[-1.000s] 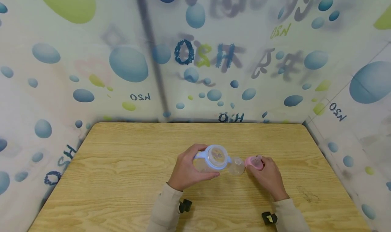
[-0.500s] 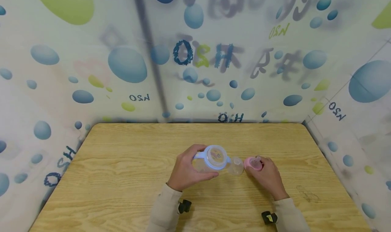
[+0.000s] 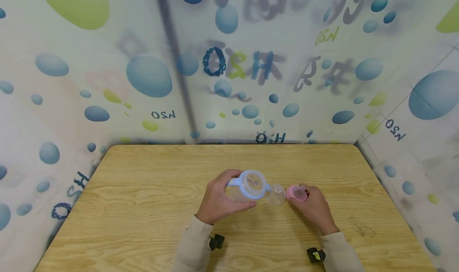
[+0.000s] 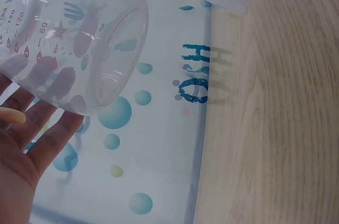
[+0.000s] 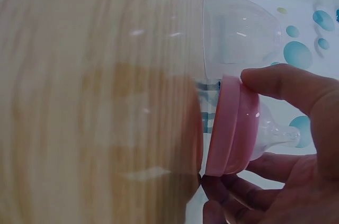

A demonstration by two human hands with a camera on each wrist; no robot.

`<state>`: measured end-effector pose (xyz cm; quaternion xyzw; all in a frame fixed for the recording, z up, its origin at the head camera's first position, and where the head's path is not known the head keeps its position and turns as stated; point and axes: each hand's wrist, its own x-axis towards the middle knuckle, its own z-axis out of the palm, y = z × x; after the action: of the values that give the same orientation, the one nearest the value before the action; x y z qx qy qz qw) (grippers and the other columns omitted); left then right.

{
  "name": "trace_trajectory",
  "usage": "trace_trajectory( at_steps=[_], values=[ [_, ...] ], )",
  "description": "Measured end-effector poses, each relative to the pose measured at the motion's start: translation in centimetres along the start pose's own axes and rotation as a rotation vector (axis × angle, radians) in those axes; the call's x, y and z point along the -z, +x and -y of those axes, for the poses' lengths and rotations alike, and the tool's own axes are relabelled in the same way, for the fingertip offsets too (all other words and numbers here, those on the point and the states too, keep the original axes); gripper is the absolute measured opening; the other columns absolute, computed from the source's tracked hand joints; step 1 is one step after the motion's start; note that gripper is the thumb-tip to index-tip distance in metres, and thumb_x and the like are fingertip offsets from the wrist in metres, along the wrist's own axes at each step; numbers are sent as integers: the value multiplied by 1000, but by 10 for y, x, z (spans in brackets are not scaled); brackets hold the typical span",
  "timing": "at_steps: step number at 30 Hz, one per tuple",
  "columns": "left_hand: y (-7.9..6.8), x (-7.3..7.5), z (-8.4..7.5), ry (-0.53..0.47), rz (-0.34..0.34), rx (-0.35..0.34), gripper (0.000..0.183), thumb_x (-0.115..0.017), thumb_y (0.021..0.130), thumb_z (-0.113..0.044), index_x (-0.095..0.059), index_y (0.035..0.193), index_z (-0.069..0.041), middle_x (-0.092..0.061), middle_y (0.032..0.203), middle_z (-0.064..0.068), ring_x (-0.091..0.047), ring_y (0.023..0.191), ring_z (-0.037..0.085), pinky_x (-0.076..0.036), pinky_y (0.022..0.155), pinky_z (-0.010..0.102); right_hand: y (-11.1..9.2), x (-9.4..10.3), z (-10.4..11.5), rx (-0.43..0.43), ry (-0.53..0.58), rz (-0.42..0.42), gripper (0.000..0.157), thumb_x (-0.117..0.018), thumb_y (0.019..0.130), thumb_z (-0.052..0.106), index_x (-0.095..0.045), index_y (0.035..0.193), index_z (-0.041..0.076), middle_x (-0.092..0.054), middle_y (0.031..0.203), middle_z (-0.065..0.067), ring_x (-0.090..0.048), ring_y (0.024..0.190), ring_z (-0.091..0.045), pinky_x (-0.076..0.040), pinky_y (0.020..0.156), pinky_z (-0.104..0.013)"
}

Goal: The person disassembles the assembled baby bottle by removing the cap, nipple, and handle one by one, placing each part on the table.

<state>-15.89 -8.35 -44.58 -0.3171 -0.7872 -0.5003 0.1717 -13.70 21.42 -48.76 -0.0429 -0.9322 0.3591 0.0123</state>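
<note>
In the head view my left hand (image 3: 222, 198) grips a clear baby bottle (image 3: 234, 193) with a light blue handle ring (image 3: 254, 183) round its upper end. The left wrist view shows the bottle's printed measuring scale and its round base, raised off the table and tilted. My right hand (image 3: 315, 206) holds a pink bottle collar (image 5: 235, 128) fitted with a clear teat (image 5: 278, 134), thumb on one side and fingers on the other. The collar stands close over the tabletop, its teat pointing up. Beside it sits a clear domed cap (image 3: 277, 195), between the two hands.
The wood-grain table (image 3: 161, 184) runs back to a white wall sheet (image 3: 201, 100) printed with blue and green dots and letters. A dark wrist mount (image 3: 216, 242) shows at the left sleeve, and another mount (image 3: 316, 255) at the right.
The pink collar and its teat have tipped slightly and shifted a little to the left in my right hand. My left hand keeps the bottle nearly still; the cap stays in place.
</note>
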Motion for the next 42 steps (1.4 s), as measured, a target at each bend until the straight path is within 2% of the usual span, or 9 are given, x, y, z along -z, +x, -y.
trace_trajectory(
  at_steps=[17, 28, 31, 34, 38, 42],
  values=[
    [0, 0, 1, 3, -1, -11, 71, -96, 62, -36, -61, 121, -15, -66, 114, -3, -64, 102, 13, -55, 85, 35, 0, -2, 0, 65, -55, 5, 70, -79, 82, 29, -54, 130, -15, -59, 119, -34, -58, 108, -45, -48, 90, -59],
    [0, -2, 1, -11, 3, -9, 70, -95, 63, -37, -61, 120, -14, -67, 113, -3, -65, 102, 13, -56, 85, 35, -4, -1, 1, 50, -61, 7, 72, -80, 82, 28, -52, 132, -15, -58, 120, -34, -57, 108, -46, -47, 90, -60],
    [2, -5, 1, -14, 11, -8, 70, -95, 63, -36, -61, 121, -15, -67, 114, -2, -65, 102, 13, -56, 84, 35, -6, 2, 0, 37, -57, -18, 72, -79, 83, 26, -50, 134, -15, -56, 123, -35, -54, 112, -48, -45, 92, -62],
    [2, -5, -1, -2, 7, 22, 71, -96, 62, -36, -62, 121, -17, -66, 114, -5, -64, 103, 12, -56, 84, 36, -7, 4, 4, 42, -32, -69, 67, -75, 86, 24, -49, 137, -12, -54, 127, -34, -50, 118, -50, -42, 95, -64],
    [0, -2, -2, 11, -3, 49, 72, -96, 61, -37, -62, 121, -18, -66, 113, -7, -63, 102, 10, -55, 85, 36, -8, 6, 17, 61, 28, -143, 61, -68, 91, 24, -49, 141, -5, -53, 133, -29, -47, 122, -47, -40, 96, -64],
    [-2, -1, 1, 4, 0, 31, 71, -95, 63, -40, -62, 121, -17, -66, 114, -5, -64, 103, 13, -55, 86, 37, -12, 6, 33, 90, 90, -211, 57, -68, 93, 24, -50, 141, -2, -54, 132, -23, -47, 122, -41, -39, 97, -63]
  ],
)
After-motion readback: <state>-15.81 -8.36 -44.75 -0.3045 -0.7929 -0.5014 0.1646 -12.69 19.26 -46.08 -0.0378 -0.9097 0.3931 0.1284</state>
